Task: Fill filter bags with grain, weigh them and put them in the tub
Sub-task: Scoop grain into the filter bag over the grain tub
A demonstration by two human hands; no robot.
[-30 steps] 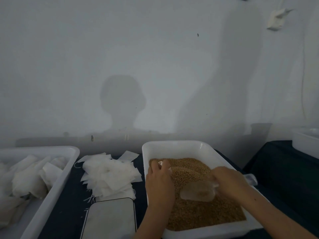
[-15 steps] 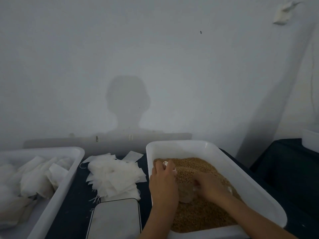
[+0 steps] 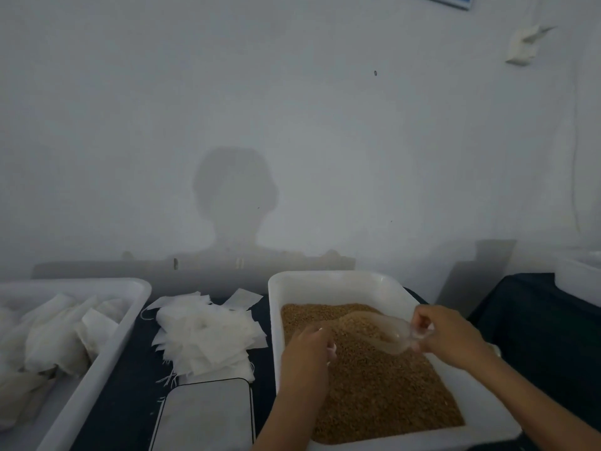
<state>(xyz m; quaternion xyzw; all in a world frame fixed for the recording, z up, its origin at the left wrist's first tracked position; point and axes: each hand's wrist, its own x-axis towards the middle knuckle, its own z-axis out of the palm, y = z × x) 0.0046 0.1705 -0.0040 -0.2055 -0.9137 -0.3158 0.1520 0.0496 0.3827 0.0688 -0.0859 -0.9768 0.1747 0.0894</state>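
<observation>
Clear plastic scoop [image 3: 387,333], heaped with brown grain [image 3: 374,385], sat in my right hand [image 3: 450,336] grip above the white tray [image 3: 325,284]; my left hand [image 3: 305,353] pinched a white filter bag [image 3: 332,347] just beside its tip.

Dark-covered table [image 3: 123,402] against pale wall. On it, left to right: white tub [image 3: 97,379] of filled bags, loose heap of empty filter bags [image 3: 208,336], scale [image 3: 205,418] in front, white grain tray [image 3: 338,284]. Far right, possibly another white tub [image 3: 579,278], partly cropped.
</observation>
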